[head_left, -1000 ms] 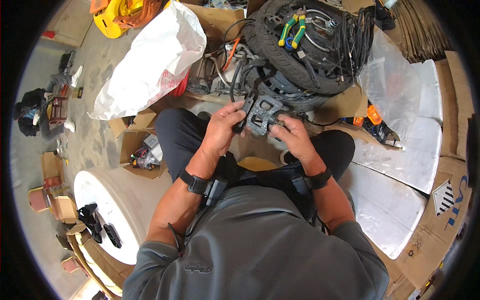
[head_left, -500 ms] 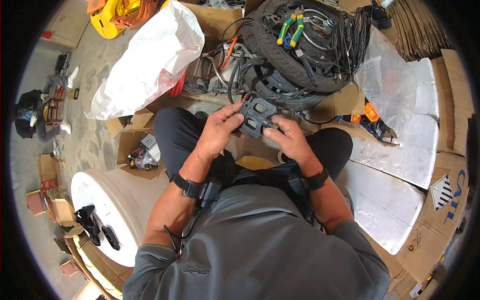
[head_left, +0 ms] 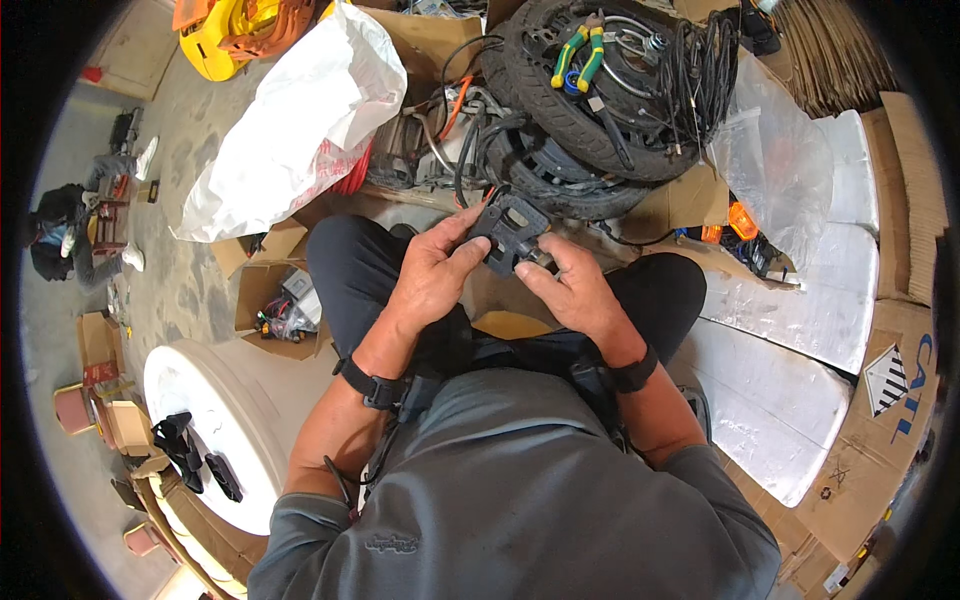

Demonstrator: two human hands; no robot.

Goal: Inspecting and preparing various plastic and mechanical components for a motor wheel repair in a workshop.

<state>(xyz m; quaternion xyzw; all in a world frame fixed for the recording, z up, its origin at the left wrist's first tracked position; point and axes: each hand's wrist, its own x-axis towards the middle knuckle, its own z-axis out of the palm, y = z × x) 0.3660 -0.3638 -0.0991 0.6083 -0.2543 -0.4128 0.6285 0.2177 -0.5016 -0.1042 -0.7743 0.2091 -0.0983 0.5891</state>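
A black bicycle pedal [head_left: 513, 222] with open slots in its frame is held up between my knees. My left hand [head_left: 435, 272] grips its left side, thumb on top and fingers round the far edge. My right hand [head_left: 577, 288] pinches the pedal's right end between thumb and fingers, where a short spindle end appears to be. Part of the pedal is hidden by my thumbs and fingers.
Ahead are stacked black tyres [head_left: 555, 100] with green-yellow pliers [head_left: 580, 58] and coiled black cables [head_left: 700, 75]. A white sack [head_left: 300, 120] lies left of them, a white round-topped tub [head_left: 215, 400] stands nearer left. White foam slabs [head_left: 770, 400] lie right. Another person [head_left: 65, 225] sits far left.
The pedal has turned slightly in my hands. My right thumb has shifted left and nearer along its near edge, and the left hand keeps its grip.
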